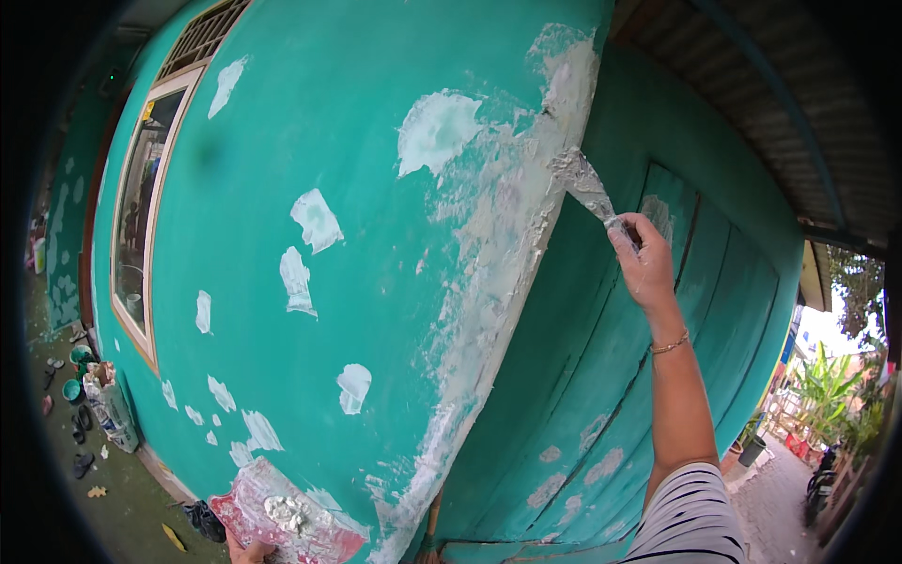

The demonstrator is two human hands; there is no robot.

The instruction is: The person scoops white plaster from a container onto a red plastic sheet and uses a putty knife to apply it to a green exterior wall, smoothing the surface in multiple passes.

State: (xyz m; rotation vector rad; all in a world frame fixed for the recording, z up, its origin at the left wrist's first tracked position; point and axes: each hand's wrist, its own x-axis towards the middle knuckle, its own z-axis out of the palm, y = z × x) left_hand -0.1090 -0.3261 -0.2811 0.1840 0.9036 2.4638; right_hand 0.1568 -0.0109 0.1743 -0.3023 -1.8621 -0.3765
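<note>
My right hand grips the handle of a putty knife, its blade smeared with pale filler. The blade's tip meets the wall's outer corner, where a long rough band of filler runs down the edge. Low at the left, my left hand holds a reddish flat board from below; only some fingers show. A lump of white putty sits on that board. Smooth white patches dot the green wall.
A framed window is set in the wall at left. On the ground there stand a bag and a green bowl, with sandals nearby. Round the corner is a green panelled door. A broom leans low by the corner.
</note>
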